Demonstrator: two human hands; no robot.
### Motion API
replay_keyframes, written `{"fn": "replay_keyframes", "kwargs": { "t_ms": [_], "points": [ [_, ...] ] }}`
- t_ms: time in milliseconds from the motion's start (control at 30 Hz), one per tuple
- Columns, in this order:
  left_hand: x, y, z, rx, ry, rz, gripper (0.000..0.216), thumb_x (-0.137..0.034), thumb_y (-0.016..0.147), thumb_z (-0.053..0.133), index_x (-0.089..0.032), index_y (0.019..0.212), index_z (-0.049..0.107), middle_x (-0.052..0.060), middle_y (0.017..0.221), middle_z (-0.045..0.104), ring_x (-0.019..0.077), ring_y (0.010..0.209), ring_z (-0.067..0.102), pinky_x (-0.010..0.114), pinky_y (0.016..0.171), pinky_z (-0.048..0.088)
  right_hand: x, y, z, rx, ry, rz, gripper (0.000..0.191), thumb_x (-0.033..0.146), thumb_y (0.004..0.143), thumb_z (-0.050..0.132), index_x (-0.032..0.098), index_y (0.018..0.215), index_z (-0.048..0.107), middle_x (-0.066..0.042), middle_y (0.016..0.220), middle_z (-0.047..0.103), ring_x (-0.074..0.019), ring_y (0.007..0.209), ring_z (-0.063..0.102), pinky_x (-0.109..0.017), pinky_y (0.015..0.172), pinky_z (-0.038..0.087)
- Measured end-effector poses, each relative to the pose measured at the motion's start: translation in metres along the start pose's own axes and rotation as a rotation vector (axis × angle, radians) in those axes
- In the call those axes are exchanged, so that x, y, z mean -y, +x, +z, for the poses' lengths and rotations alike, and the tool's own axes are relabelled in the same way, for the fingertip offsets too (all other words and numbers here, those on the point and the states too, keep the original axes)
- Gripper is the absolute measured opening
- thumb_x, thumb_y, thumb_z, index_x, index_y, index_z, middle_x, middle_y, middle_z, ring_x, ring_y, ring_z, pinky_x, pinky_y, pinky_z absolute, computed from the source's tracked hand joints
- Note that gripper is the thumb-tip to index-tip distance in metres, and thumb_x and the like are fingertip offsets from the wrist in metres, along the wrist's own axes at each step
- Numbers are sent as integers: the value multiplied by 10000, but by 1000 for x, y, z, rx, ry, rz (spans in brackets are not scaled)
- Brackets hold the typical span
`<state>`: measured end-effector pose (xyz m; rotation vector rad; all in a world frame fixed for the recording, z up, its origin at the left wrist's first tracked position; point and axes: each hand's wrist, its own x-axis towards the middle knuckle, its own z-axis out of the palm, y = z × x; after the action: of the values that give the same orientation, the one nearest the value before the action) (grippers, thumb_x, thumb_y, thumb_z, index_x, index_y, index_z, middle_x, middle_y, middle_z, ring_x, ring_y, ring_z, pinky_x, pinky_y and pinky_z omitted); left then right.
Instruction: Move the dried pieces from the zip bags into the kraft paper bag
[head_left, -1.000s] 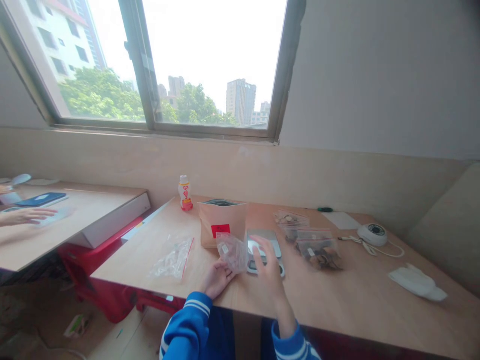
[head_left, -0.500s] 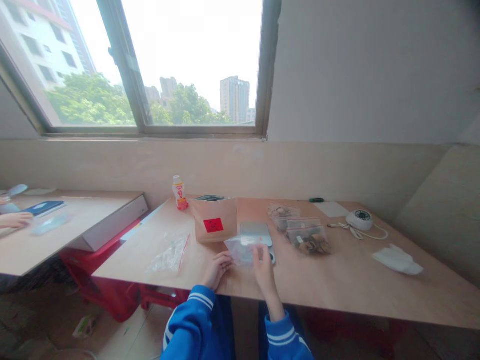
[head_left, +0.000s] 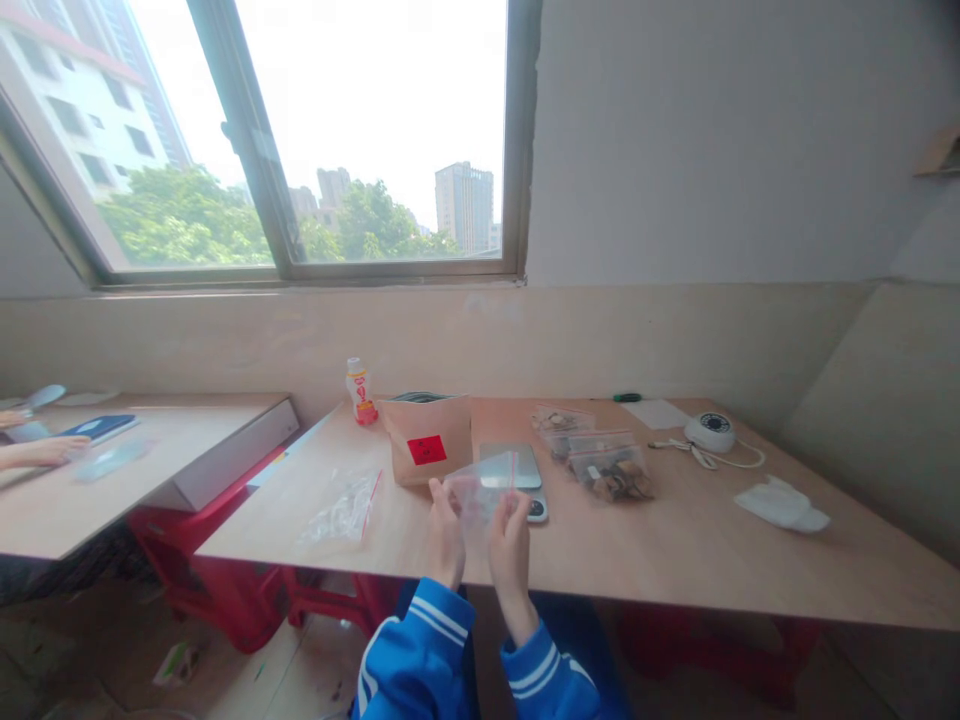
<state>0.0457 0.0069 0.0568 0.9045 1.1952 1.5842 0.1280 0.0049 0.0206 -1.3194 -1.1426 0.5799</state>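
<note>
Between my two hands, just above the front of the table, is a clear zip bag with a red strip at its right end. My left hand pinches its left side, and my right hand is closed on the end with the red strip. Behind the bag lies a small silver kitchen scale, partly covered by it. A brown paper pouch with a red label stands upright behind my left hand, its top open.
Clear zip bags lie on the left. Bags of dried brown pieces sit right of the scale. A drink bottle, white camera, crumpled tissue and green-handled tool are also here. Another person's hand rests on the neighbouring table.
My left hand has come up off the table and taken hold of the bag's left side. My right hand has shifted slightly left, and the bag is now stretched between both hands.
</note>
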Motion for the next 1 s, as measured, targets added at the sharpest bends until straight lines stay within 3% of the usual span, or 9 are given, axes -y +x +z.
{"fn": "replay_keyframes", "kwargs": {
  "t_ms": [67, 200, 333, 500, 633, 700, 867, 1000],
  "points": [
    [1, -6, 2, -59, 66, 48, 621, -662, 862, 281, -184, 898, 676, 73, 831, 692, 215, 733, 595, 297, 686, 423, 1, -2, 0, -19, -15, 33, 299, 500, 919, 278, 230, 955, 402, -156, 829, 681, -312, 764, 690, -366, 574, 506],
    [-8, -4, 1, -25, 227, 140, 274, -482, 789, 616, -222, 865, 659, 27, 770, 674, 199, 743, 599, 262, 682, 403, 7, -4, -1, 19, 34, 52, 315, 516, 909, 310, 223, 960, 413, -144, 805, 686, -298, 737, 688, -338, 555, 489],
    [-27, 14, -14, -170, 355, 207, 342, -459, 899, 387, -204, 813, 597, 19, 676, 629, 185, 632, 585, 276, 593, 432, 14, -11, 6, 181, 170, 10, 328, 511, 918, 341, 206, 969, 448, -112, 820, 680, -245, 729, 674, -302, 589, 482],
    [-33, 24, -50, -245, 551, 289, 368, -471, 891, 361, -193, 782, 575, 13, 634, 613, 168, 554, 563, 282, 541, 444, 17, -17, 18, 324, 293, 11, 368, 559, 883, 425, 198, 900, 493, -8, 656, 593, -151, 534, 564, -248, 506, 433],
    [-37, 36, -94, -365, 606, 361, 371, -462, 897, 329, -187, 849, 574, 23, 679, 642, 169, 613, 598, 286, 596, 470, 8, 1, -2, 402, 373, 189, 433, 625, 819, 489, 202, 907, 515, 108, 448, 384, -82, 301, 332, -202, 314, 266],
    [-47, 51, -122, -434, 667, 343, 371, -444, 897, 314, -185, 872, 578, 31, 705, 660, 175, 627, 605, 289, 602, 474, -2, 19, -28, 305, 429, 270, 478, 658, 777, 518, 201, 918, 516, 142, 395, 292, -67, 262, 246, -182, 273, 207],
    [-77, 102, -188, -357, 954, 183, 312, -428, 851, 410, -198, 885, 620, 26, 722, 695, 180, 599, 607, 297, 618, 477, -29, 58, -99, -30, 508, 280, 440, 583, 711, 639, 178, 861, 553, 125, 448, 388, -30, 300, 297, -137, 297, 253],
    [-70, 129, -211, -420, 1055, -4, 367, -501, 810, 476, -177, 904, 620, 69, 825, 712, 208, 632, 637, 341, 646, 496, -36, 64, -124, -105, 526, 288, 416, 552, 691, 663, 185, 857, 560, 120, 468, 415, -29, 311, 320, -133, 301, 278]
  ]
}}
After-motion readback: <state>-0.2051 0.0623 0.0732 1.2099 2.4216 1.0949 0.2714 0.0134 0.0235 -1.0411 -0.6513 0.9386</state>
